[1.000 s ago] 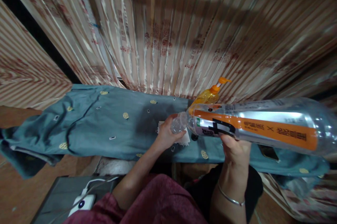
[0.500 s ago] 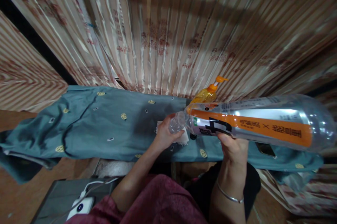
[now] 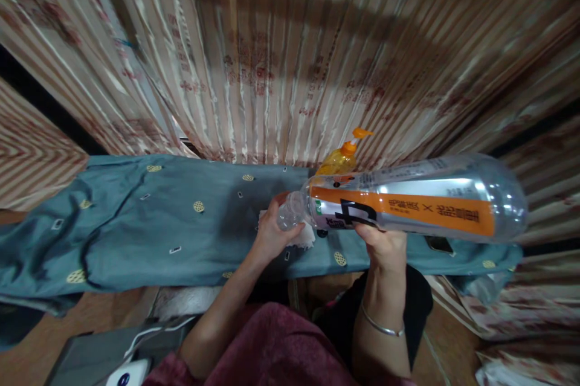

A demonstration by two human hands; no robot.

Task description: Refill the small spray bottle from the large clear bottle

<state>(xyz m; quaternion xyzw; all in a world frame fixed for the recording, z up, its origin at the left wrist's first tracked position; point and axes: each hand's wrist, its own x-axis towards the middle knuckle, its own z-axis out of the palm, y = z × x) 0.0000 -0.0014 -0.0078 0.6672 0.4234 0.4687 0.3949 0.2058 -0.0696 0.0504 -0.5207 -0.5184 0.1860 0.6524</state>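
A single head-worn camera supplies the only view. It sits above the person's lap and faces forward and steeply downward, so both forearms enter from the bottom edge. The landmark is the teal cloth [image 3: 181, 217], which crosses the frame as a horizontal band at mid-height. Beyond the cloth, the striped curtain [image 3: 290, 48] fills the upper half. Nearer than the cloth, the maroon garment [image 3: 281, 350] lies close under the lens. Above the cloth's right part, the clear bottle [image 3: 408, 208] is held close to the camera and appears large. The lens is wide, and straight lines bend toward the edges. No second view exists, so no overlap applies.
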